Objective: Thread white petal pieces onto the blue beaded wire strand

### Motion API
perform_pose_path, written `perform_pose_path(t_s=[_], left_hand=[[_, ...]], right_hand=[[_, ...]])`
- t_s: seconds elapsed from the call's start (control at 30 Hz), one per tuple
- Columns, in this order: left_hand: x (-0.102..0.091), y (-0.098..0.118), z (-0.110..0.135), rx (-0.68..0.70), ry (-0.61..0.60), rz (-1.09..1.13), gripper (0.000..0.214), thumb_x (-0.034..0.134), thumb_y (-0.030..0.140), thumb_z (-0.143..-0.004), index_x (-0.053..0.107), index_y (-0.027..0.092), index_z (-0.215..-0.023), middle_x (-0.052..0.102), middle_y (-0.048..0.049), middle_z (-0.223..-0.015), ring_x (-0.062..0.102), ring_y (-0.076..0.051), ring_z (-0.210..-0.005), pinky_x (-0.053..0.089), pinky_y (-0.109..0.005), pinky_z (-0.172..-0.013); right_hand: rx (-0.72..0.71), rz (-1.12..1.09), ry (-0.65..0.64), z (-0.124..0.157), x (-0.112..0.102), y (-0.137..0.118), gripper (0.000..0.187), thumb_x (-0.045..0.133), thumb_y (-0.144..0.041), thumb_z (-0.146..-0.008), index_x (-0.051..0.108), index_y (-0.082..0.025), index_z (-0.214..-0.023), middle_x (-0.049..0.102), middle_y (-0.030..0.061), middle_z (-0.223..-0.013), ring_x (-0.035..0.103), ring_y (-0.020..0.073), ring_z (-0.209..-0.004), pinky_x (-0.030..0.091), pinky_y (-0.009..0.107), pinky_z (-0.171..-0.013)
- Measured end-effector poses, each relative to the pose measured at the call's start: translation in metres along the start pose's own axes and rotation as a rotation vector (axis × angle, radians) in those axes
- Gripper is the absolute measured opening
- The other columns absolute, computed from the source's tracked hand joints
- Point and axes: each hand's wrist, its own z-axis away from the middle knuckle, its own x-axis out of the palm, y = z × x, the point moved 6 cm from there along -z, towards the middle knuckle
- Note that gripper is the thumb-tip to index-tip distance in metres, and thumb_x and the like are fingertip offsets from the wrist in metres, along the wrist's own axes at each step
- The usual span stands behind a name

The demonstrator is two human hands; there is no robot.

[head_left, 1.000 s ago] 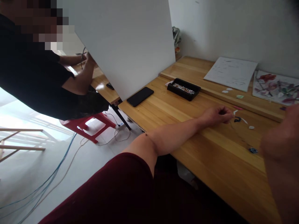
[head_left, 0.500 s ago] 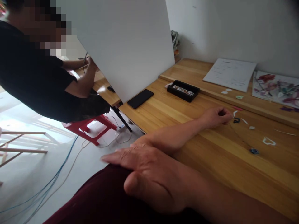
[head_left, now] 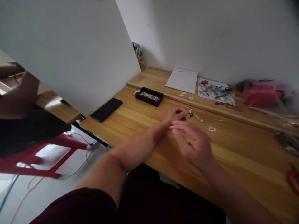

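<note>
My left hand (head_left: 175,115) rests on the wooden table with its fingers curled into a pinch; what they hold, if anything, is too small to make out. Just in front of it hangs my right hand (head_left: 196,144), somewhat blurred, its fingers stretched forward and the thumb a little apart below them. I see nothing in it. Beyond the left fingertips lie a small dark blue curled piece (head_left: 191,114), a white strip (head_left: 196,116), a small pale disc (head_left: 201,120) and a white looped outline (head_left: 212,128).
A black tray (head_left: 149,96) holds small beads, and a black phone (head_left: 106,109) lies left of it. White paper (head_left: 182,80) and a flower picture (head_left: 216,91) lie on the back ledge. A white panel (head_left: 77,53) stands at left; red-handled scissors (head_left: 293,179) sit at right.
My right hand has moved from above my thigh up to beside my left hand. The view has swung right, bringing in the pink bundle and red handles. A small blue piece is now out of sight.
</note>
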Motion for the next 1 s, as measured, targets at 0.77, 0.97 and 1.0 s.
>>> perform_pose_path(t_s=[0.77, 0.97, 1.0], left_hand=[[0.036, 0.011, 0.033, -0.076, -0.074, 0.068, 0.023, 0.076, 0.031, -0.08, 0.059, 0.016, -0.082, 0.063, 0.0037, -0.074, 0.065, -0.008, -0.063, 0.056, -0.026, -0.071], [0.035, 0.013, 0.034, -0.031, -0.059, 0.059, 0.022, 0.074, 0.033, -0.081, 0.06, 0.017, -0.085, 0.066, 0.0015, -0.078, 0.065, -0.009, -0.066, 0.057, -0.025, -0.067], [0.035, 0.014, 0.034, -0.019, -0.054, 0.055, 0.022, 0.074, 0.034, -0.081, 0.06, 0.017, -0.086, 0.067, 0.0015, -0.08, 0.065, -0.009, -0.065, 0.057, -0.025, -0.067]], right_hand=[[0.69, -0.56, 0.39, 0.012, -0.047, 0.128, 0.03, 0.082, -0.044, -0.07, 0.067, -0.023, -0.087, 0.068, 0.0021, -0.086, 0.068, 0.0176, -0.077, 0.047, 0.025, -0.053], [0.685, -0.72, 0.309, 0.017, -0.036, 0.124, 0.048, 0.085, -0.04, -0.069, 0.064, -0.028, -0.11, 0.069, 0.004, -0.115, 0.069, 0.0183, -0.091, 0.055, 0.027, -0.061], [0.686, -0.724, 0.304, 0.018, -0.034, 0.124, 0.05, 0.086, -0.039, -0.068, 0.064, -0.028, -0.111, 0.069, 0.0042, -0.116, 0.069, 0.0184, -0.091, 0.054, 0.026, -0.059]])
